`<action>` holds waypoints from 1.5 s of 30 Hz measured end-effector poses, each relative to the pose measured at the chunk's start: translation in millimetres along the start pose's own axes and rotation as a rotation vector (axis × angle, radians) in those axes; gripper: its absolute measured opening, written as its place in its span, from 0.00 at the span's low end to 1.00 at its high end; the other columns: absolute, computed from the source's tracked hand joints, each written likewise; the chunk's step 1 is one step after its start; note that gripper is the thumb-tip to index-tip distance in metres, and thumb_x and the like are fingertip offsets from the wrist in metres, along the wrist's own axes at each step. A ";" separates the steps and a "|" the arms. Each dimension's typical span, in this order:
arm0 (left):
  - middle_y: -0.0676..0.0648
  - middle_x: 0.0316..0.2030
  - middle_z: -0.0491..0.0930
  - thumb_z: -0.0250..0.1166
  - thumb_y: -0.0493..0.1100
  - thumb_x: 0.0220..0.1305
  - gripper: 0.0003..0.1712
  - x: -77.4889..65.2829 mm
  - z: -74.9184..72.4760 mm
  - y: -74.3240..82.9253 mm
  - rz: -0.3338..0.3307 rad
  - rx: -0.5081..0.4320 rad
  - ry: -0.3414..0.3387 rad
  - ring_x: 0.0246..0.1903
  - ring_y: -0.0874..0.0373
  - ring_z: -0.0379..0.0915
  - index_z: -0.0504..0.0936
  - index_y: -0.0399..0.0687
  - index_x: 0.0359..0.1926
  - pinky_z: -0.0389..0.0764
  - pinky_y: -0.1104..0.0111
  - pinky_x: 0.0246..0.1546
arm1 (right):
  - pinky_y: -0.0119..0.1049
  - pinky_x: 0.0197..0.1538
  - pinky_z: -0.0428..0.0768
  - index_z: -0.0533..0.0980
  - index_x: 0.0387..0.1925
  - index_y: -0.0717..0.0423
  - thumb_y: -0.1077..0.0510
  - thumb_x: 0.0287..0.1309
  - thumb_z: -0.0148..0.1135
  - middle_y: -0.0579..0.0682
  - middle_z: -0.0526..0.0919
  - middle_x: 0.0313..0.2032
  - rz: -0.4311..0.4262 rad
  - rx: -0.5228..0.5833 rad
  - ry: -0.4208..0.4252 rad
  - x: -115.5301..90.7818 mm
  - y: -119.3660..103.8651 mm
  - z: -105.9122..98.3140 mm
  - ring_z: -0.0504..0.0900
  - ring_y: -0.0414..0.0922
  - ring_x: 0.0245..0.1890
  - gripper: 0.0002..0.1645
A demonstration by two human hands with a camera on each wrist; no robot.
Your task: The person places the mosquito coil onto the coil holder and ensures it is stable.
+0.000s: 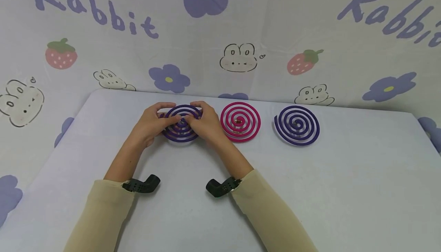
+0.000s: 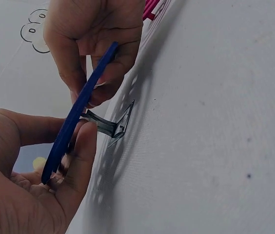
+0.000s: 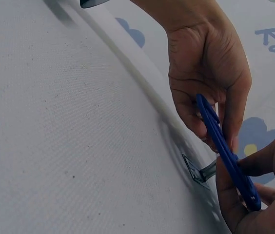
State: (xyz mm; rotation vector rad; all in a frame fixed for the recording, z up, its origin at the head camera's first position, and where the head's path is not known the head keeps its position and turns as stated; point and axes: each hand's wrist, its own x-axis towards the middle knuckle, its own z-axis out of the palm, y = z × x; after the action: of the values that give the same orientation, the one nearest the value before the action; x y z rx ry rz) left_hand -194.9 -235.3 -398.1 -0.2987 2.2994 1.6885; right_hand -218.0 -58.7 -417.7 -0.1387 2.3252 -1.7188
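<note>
In the head view a dark purple mosquito coil (image 1: 181,139) is held level between both hands at the left of the row. My left hand (image 1: 150,124) grips its left side, thumb over the top near the center and fingers beneath. The right hand (image 1: 209,124) holds the other side the same way, its thumb close to the left one. Seen edge-on in the left wrist view, the coil (image 2: 65,139) sits above a small metal stand (image 2: 120,127), whose flat foot is on the table and whose upright reaches the coil's middle between the fingers.
To the right, a pink coil (image 1: 240,139) rests on a metal stand, close beside my right forearm. Farther right is another purple coil (image 1: 298,142), slightly tilted. A white table (image 1: 344,191) carries them, with a printed cloth (image 1: 268,22) hanging behind its far edge.
</note>
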 end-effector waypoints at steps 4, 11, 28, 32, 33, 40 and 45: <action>0.30 0.74 0.67 0.66 0.41 0.74 0.37 2.3 0.9 -1.5 -0.008 -0.006 0.010 0.68 0.40 0.71 0.65 0.44 0.79 0.78 0.52 0.71 | 0.47 0.63 0.86 0.75 0.69 0.55 0.60 0.69 0.66 0.59 0.82 0.51 -0.008 0.000 0.001 0.8 1.8 0.7 0.82 0.51 0.50 0.28; 0.29 0.73 0.68 0.67 0.42 0.73 0.37 4.5 1.3 -4.4 0.006 0.023 0.023 0.68 0.41 0.71 0.66 0.43 0.78 0.75 0.51 0.73 | 0.47 0.63 0.86 0.75 0.69 0.55 0.60 0.69 0.66 0.60 0.82 0.52 -0.015 -0.008 0.001 0.8 3.3 1.2 0.83 0.52 0.52 0.28; 0.28 0.72 0.69 0.67 0.43 0.74 0.36 4.3 1.9 -5.8 0.011 0.072 0.032 0.68 0.39 0.72 0.67 0.43 0.78 0.74 0.49 0.74 | 0.49 0.66 0.85 0.74 0.70 0.56 0.60 0.70 0.65 0.61 0.81 0.55 -0.006 -0.010 -0.013 -0.2 2.8 0.7 0.83 0.55 0.56 0.29; 0.29 0.70 0.71 0.67 0.43 0.74 0.36 5.1 2.3 -6.0 -0.004 0.076 0.034 0.66 0.41 0.73 0.67 0.45 0.78 0.75 0.50 0.73 | 0.49 0.66 0.85 0.74 0.70 0.55 0.60 0.70 0.65 0.61 0.81 0.55 -0.003 -0.013 -0.012 -0.5 3.2 0.3 0.83 0.55 0.56 0.29; 0.29 0.69 0.71 0.67 0.44 0.74 0.36 5.2 2.4 -6.1 -0.007 0.076 0.034 0.66 0.41 0.73 0.67 0.45 0.78 0.75 0.50 0.73 | 0.49 0.67 0.85 0.74 0.70 0.55 0.60 0.70 0.65 0.61 0.81 0.55 -0.002 -0.014 -0.011 -0.5 3.2 0.3 0.82 0.55 0.56 0.29; 0.29 0.71 0.71 0.68 0.44 0.73 0.37 4.0 3.2 -6.1 -0.007 0.060 0.031 0.67 0.40 0.73 0.67 0.44 0.78 0.75 0.50 0.73 | 0.50 0.70 0.82 0.74 0.70 0.55 0.60 0.70 0.65 0.61 0.81 0.56 0.008 -0.008 -0.019 0.1 3.4 0.1 0.81 0.55 0.59 0.29; 0.29 0.73 0.68 0.68 0.44 0.73 0.37 3.4 4.4 -5.9 0.001 0.048 0.031 0.68 0.41 0.71 0.67 0.44 0.78 0.74 0.51 0.73 | 0.51 0.69 0.83 0.74 0.71 0.54 0.60 0.70 0.65 0.62 0.81 0.57 0.002 0.010 -0.022 0.4 4.5 0.1 0.82 0.56 0.59 0.29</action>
State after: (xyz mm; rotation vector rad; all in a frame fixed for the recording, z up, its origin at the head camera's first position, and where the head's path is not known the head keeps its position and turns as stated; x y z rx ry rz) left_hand -195.8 -232.9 -405.8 -0.3163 2.3584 1.6375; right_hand -218.1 -57.5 -422.1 -0.1527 2.2997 -1.7197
